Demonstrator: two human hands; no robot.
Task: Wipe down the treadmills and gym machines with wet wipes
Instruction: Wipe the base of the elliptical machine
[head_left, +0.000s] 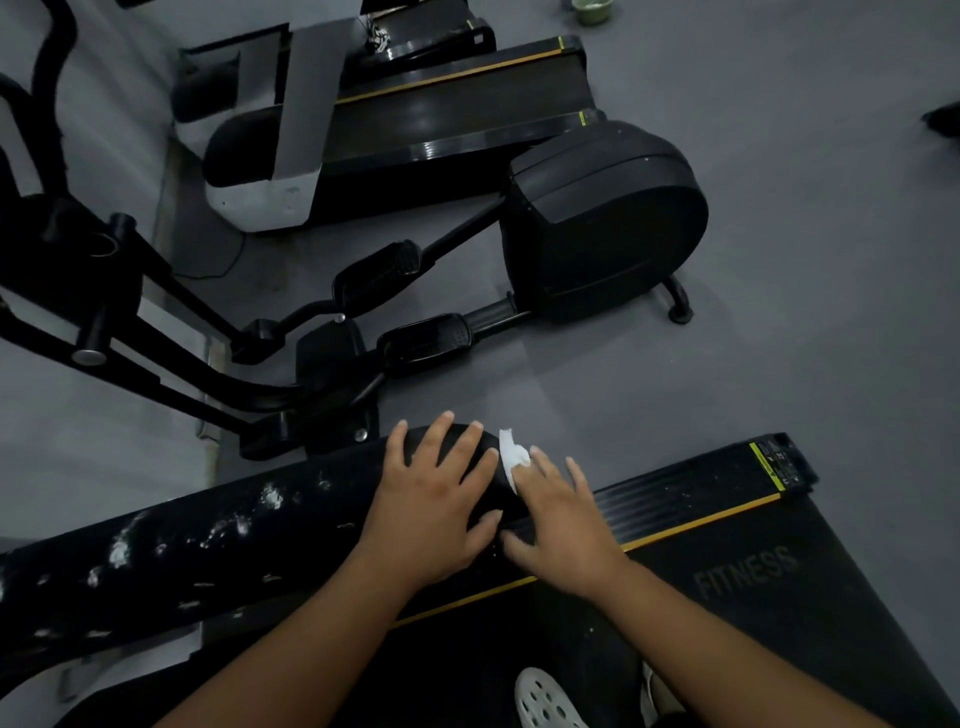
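I stand on a black treadmill (779, 597) with a yellow stripe along its side rail. My left hand (436, 499) lies flat with spread fingers on the rounded end of the black handrail (208, 545), which is scuffed with white marks. My right hand (561, 514) rests beside it with straight fingers. It presses a small white wet wipe (511, 454) against the handrail's end, and the wipe sticks out past the fingertips.
A black elliptical trainer (602, 218) with two pedals stands on the grey floor ahead. Beyond it is another treadmill (467, 104). A green tub (592, 10) sits at the top edge. My white perforated shoe (545, 701) shows on the belt.
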